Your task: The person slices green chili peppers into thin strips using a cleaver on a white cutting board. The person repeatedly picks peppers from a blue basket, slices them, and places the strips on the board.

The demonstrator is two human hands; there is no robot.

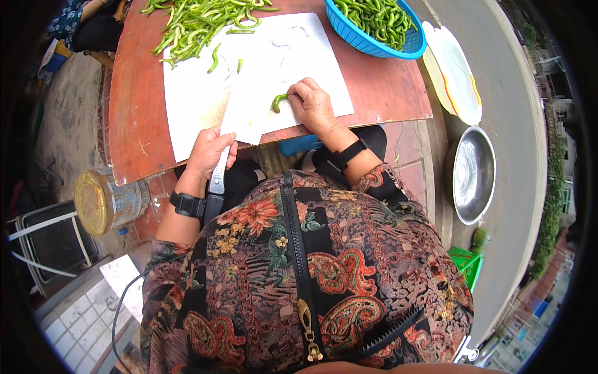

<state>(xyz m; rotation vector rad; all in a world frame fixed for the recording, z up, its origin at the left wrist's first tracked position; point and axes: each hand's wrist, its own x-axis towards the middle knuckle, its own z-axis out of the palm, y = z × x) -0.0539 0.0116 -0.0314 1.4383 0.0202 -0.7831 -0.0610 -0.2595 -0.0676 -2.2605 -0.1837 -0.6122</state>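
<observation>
My left hand is closed round the handle of a cleaver-like knife, whose broad pale blade lies over a white board on a red table. Between the fingers and thumb of my right hand is one end of a curved green chili pepper, held low over the board. Two loose green pieces, a longer one and a short one, lie farther up the board. A heap of green peppers, some seemingly slit, covers the board's far left corner and the table beyond.
A blue plastic basket of green peppers stands at the table's far right. Beyond the right edge are an oval pale tray and a metal basin. A rusty tin stands left below the table. Another person's arm shows at top left.
</observation>
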